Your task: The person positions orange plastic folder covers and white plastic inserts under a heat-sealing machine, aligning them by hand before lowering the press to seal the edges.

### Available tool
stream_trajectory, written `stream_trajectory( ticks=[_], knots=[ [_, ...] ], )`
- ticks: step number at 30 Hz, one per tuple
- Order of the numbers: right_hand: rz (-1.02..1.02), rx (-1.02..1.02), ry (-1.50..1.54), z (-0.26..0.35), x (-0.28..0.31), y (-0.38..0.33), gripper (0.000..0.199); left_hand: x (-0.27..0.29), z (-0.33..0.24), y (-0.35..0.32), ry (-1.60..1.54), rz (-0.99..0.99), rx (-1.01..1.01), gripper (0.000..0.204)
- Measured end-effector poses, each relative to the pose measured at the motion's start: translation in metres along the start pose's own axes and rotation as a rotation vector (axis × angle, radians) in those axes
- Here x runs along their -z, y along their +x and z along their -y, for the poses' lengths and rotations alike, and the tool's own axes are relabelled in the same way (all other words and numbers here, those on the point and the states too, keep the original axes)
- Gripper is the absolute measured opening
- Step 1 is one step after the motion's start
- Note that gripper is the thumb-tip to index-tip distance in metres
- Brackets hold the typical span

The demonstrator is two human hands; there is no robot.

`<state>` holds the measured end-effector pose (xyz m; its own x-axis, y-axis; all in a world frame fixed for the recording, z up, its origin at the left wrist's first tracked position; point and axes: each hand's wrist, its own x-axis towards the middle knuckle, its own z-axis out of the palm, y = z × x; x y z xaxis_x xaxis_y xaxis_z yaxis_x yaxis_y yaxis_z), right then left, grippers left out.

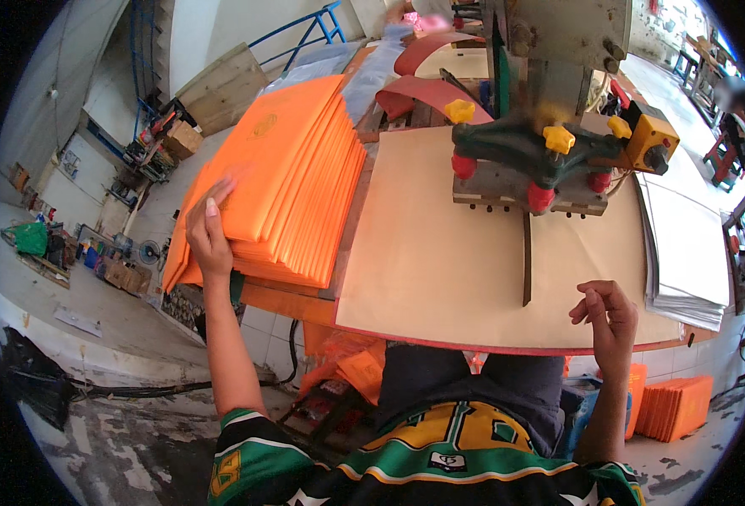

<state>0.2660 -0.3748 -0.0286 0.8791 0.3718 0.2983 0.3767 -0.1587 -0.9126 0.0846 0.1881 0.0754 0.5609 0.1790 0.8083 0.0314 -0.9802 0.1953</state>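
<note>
My left hand is at the near left edge of a tall stack of orange padded envelopes, its fingers stretched over the top one and slightly blurred. The top envelope carries a small round printed mark. My right hand hovers over the near right part of a cream-coloured board, fingers loosely bent and apart, nothing visible in them. Above the board hangs the dark green head of a press with yellow star knobs and red feet. A thin dark strip lies on the board below it.
White sheets are stacked right of the board. A yellow control box with a black knob sits beside the press. Curved red sheets lie behind. More orange envelopes stand under the table at right; a black cable crosses the floor.
</note>
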Motion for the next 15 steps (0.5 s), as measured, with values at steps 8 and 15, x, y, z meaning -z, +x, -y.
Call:
stream_trajectory(
  ticks=[8,15],
  knots=[
    [-0.019,-0.163,0.068,-0.060,0.004,0.006,0.021,0.005,0.003,-0.001,-0.007,0.060,0.084,0.049],
    [-0.031,-0.184,-0.009,-0.067,0.010,0.002,0.024,0.017,0.027,-0.027,-0.038,-0.191,0.229,0.042]
  ],
)
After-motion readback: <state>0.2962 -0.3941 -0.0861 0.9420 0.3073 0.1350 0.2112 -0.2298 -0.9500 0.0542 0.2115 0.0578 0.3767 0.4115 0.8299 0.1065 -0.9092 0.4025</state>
